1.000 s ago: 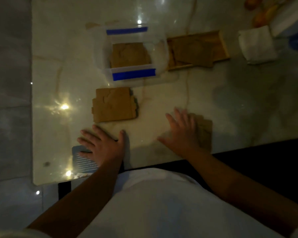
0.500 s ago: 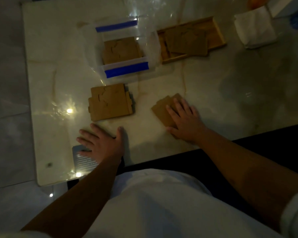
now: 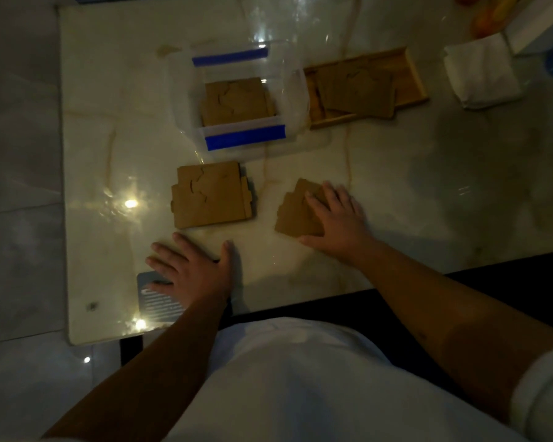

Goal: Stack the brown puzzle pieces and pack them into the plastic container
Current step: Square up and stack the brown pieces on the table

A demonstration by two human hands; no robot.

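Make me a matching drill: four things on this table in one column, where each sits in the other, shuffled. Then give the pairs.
Things
1. left hand
2. right hand
3. wooden tray
4. folded white cloth

Places
A. flat on a loose stack of puzzle pieces
B. far right of the table
C. just right of the plastic container
D. on a printed card at the near edge

Pairs: 1-D, 2-A, 3-C, 4-B

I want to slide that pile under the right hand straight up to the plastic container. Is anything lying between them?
Nothing visible does. The right hand rests on the loose pile; bare tabletop runs to the plastic container. The other stack sits off to the left.
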